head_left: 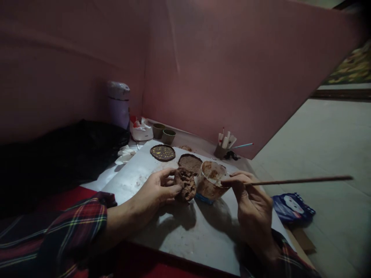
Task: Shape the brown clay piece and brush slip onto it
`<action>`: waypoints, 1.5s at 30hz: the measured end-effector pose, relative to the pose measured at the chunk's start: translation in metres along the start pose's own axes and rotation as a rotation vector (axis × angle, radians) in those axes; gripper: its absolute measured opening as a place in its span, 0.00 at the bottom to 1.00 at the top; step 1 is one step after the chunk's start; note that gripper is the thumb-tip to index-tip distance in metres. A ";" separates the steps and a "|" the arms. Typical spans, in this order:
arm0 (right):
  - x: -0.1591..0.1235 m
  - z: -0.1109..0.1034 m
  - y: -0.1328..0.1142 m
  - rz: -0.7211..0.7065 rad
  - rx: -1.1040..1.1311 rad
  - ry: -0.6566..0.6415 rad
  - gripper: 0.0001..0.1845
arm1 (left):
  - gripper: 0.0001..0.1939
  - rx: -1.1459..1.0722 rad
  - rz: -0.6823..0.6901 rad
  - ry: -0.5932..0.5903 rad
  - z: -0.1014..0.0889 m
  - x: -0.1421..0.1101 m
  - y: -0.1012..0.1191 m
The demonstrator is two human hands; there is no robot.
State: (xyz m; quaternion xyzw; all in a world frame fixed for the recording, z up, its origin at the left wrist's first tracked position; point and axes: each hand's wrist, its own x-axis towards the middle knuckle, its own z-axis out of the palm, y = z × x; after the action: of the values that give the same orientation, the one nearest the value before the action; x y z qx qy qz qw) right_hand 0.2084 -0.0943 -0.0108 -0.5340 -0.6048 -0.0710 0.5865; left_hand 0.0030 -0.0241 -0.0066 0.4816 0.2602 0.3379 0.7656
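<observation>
Apparently clay, the brown lump [186, 186] juts rightward from the left hand [158, 188].

Two brown discs [162, 153], two greenish cups [169, 137], one clear tub [213, 187], one held stick [301, 180], one held lump [186, 186], one bottle [118, 110].

Counter [194, 139] carries white sheet [131, 177]; beyond the left hand [160, 188], on the sheet: yellow-dotted disc [162, 153], brown disc [189, 164]; farther off, two cups [168, 137].

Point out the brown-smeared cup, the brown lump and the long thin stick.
Brown-smeared cup [210, 189], head view: on its front wall.
Brown lump [188, 187], head view: on its rough, pitted side.
Long thin stick [300, 180], head view: on its bare shaft.
</observation>
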 end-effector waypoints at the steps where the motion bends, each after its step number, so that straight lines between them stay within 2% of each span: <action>1: 0.000 0.001 -0.001 0.065 0.054 0.019 0.11 | 0.20 0.008 -0.002 0.004 0.000 0.000 0.000; 4: -0.001 0.005 0.000 0.197 0.167 0.116 0.13 | 0.22 0.003 -0.010 -0.012 -0.001 0.001 0.000; 7: 0.000 0.006 0.000 0.270 0.269 0.348 0.15 | 0.22 -0.032 0.000 -0.062 -0.003 0.001 -0.001; 9: 0.002 0.005 -0.005 0.239 0.265 0.479 0.15 | 0.22 -0.054 0.004 -0.078 -0.003 0.001 -0.002; 12: 0.006 0.004 -0.017 0.038 0.271 0.533 0.13 | 0.21 -0.058 -0.010 -0.051 -0.003 0.000 -0.002; 15: 0.007 0.004 -0.028 -0.219 0.364 0.494 0.12 | 0.21 -0.097 -0.017 -0.037 -0.003 0.000 -0.003; 17: 0.006 0.004 -0.033 -0.281 0.353 0.399 0.13 | 0.20 -0.119 -0.012 -0.047 -0.004 0.000 -0.003; 19: 0.002 0.004 -0.036 -0.281 0.279 0.313 0.13 | 0.19 -0.119 -0.008 -0.050 -0.005 0.000 -0.004; 22: -0.004 0.003 -0.037 -0.234 0.174 0.256 0.14 | 0.17 -0.116 -0.006 -0.044 -0.005 0.000 -0.005; 26: -0.011 0.003 -0.036 -0.179 0.156 0.128 0.14 | 0.18 -0.102 -0.003 -0.041 -0.005 0.000 -0.005; 30: -0.016 0.004 -0.032 -0.188 0.180 0.008 0.12 | 0.22 -0.058 -0.018 -0.011 -0.004 0.000 -0.004; 34: -0.018 0.003 -0.030 -0.243 0.131 -0.058 0.11 | 0.23 -0.031 0.015 -0.011 -0.003 0.001 -0.004; 35: -0.017 0.002 -0.031 -0.244 0.135 -0.048 0.12 | 0.23 -0.034 0.021 -0.011 -0.003 0.002 -0.004; 37: -0.014 0.004 -0.032 -0.241 0.196 0.055 0.13 | 0.23 -0.049 0.021 -0.009 -0.003 0.002 -0.004; 40: -0.007 0.009 -0.035 -0.290 0.274 0.344 0.13 | 0.23 -0.060 0.017 -0.007 -0.003 0.002 -0.004; 42: -0.004 0.010 -0.036 -0.306 0.216 0.491 0.14 | 0.23 -0.046 0.014 0.007 -0.003 0.002 -0.003; 44: -0.003 0.008 -0.034 -0.265 0.104 0.522 0.13 | 0.22 -0.028 0.010 0.010 -0.003 0.001 -0.002; 45: -0.003 0.006 -0.031 -0.232 0.042 0.483 0.12 | 0.22 -0.024 0.009 0.006 -0.002 0.001 -0.002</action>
State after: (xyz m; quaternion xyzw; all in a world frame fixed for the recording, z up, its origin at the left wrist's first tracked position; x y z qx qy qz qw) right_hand 0.1812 -0.1046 0.0014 -0.4165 -0.5060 -0.2507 0.7125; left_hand 0.0024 -0.0226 -0.0095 0.4724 0.2560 0.3460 0.7692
